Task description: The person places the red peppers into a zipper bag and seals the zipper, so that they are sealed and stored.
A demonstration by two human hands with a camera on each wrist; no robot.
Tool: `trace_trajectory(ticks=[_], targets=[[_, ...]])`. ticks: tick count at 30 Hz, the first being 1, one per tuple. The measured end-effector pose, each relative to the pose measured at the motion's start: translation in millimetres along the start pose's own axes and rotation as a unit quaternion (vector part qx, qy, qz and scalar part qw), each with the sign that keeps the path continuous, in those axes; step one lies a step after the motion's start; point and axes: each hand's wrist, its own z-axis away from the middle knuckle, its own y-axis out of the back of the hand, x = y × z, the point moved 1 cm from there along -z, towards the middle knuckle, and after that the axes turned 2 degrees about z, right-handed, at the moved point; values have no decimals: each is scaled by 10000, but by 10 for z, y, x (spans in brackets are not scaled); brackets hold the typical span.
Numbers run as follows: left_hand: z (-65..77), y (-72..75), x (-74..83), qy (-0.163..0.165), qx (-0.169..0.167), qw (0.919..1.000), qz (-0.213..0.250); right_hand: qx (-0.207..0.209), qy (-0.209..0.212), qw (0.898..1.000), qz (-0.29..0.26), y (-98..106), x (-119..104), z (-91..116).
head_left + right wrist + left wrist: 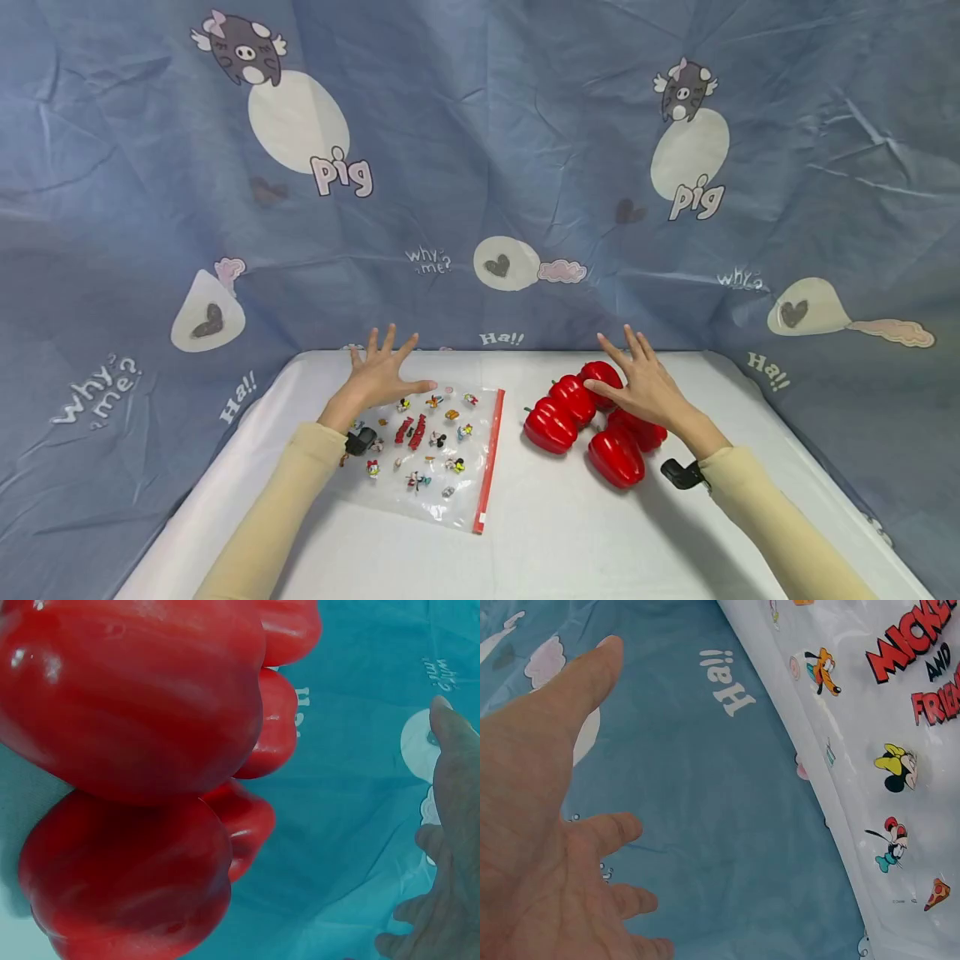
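Note:
My left hand (375, 377) is held with its fingers spread over the far left part of a clear zip bag (465, 500). The bag lies flat on the table, printed with cartoon figures, its red zip strip (491, 458) facing right. Fingers also spread, my right hand (647, 385) hovers by a group of several red bell peppers (551, 425), partly hiding some of them. Neither hand holds anything. In the right wrist view a large pepper (135, 690) fills the upper left, apart from the hand. The left wrist view shows the bag's printed side (900, 840) beyond my fingers.
A white cloth-covered table (547, 550) carries the bag on the left and the peppers on the right. Behind it hangs a blue curtain (420, 200) with pig and lettering prints, which also runs along both sides. Black wrist cameras (681, 473) sit on both wrists.

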Motion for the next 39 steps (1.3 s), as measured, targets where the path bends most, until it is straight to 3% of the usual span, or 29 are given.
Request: trace_trajectory(ticks=[16, 26, 39], targets=[[48, -54, 194, -202, 44, 9997, 151, -130, -67, 9995, -276, 13, -68, 143], [97, -156, 355, -362, 81, 9993, 55, 56, 57, 9994, -343, 18, -116, 276], [238, -412, 664, -537, 145, 9984, -82, 127, -8, 9983, -577, -35, -252, 543]])
